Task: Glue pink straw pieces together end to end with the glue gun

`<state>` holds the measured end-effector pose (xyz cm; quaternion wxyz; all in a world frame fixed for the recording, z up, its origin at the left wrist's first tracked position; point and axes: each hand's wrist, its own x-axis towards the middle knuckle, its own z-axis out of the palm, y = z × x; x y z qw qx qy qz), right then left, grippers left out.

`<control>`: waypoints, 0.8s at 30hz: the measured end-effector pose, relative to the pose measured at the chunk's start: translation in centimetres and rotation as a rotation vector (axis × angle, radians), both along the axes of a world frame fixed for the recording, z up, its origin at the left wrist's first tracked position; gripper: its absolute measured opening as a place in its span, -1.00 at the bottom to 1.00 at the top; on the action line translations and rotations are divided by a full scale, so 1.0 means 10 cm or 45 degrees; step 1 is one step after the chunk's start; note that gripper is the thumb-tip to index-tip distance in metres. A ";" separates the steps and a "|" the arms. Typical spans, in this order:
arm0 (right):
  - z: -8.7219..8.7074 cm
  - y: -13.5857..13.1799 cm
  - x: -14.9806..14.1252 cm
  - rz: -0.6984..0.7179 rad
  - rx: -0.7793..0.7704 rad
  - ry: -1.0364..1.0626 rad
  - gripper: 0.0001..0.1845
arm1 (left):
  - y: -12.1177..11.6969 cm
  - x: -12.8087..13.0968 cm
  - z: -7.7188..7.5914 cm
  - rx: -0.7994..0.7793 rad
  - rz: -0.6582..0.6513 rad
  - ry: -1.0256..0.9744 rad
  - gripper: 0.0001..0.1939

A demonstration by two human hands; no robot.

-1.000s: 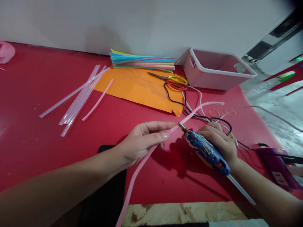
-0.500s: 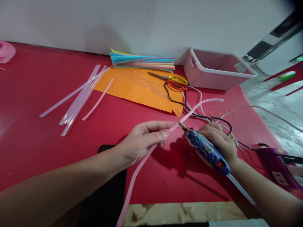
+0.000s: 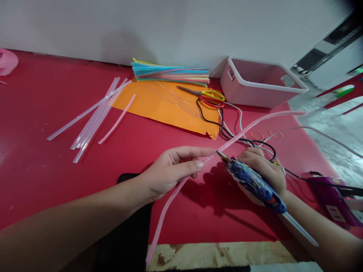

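Observation:
Between thumb and fingers, my left hand [image 3: 176,170] pinches a long pink pipe cleaner [image 3: 241,133]. One end of it hangs down toward the front edge, and the other stretches out to the upper right. My right hand [image 3: 263,172] is wrapped round a blue hot glue gun [image 3: 249,179], stained with dried glue. The gun's metal nozzle is at the pipe cleaner, just right of my left fingertips; whether it touches, I cannot tell. A clear glue stick [image 3: 300,228] pokes out of the gun's back end.
Clear glue sticks [image 3: 93,122] and a short pink pipe cleaner [image 3: 117,120] lie left. Behind are an orange envelope [image 3: 136,102], bundled pipe cleaners [image 3: 170,71], scissors [image 3: 210,96] and a pink bin [image 3: 255,88]. Cords run right to a purple power strip [image 3: 326,200]. A black phone-like slab [image 3: 127,230] lies under my left arm.
The pink pipe cleaner has slid through my left fingers toward the upper right, so its far end reaches further out. The glue gun has shifted slightly right.

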<state>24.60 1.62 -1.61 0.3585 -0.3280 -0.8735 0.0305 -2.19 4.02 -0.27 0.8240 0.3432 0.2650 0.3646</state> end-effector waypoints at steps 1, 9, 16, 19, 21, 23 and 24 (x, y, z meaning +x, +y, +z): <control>0.00 0.00 0.00 0.003 -0.001 0.000 -0.85 | 0.00 0.00 -0.01 0.010 -0.006 0.000 -0.79; 0.00 0.01 0.00 0.002 0.015 -0.018 -0.81 | 0.00 -0.02 -0.02 0.031 -0.033 -0.004 -0.79; -0.01 0.01 0.02 -0.010 0.001 -0.007 -0.80 | 0.01 -0.02 -0.01 -0.007 -0.029 -0.020 -0.79; -0.02 0.01 0.02 -0.009 -0.002 0.021 -0.79 | 0.00 -0.02 0.01 -0.015 -0.029 -0.008 -0.80; -0.03 0.01 0.03 0.006 -0.006 0.035 -0.74 | 0.00 -0.01 0.01 -0.019 -0.035 -0.003 -0.81; -0.03 0.00 0.05 0.018 -0.035 0.026 -0.68 | 0.00 -0.01 0.01 -0.017 -0.035 0.000 -0.81; -0.04 0.00 0.06 0.023 -0.056 0.019 -0.67 | 0.00 -0.01 0.01 -0.015 -0.036 0.000 -0.80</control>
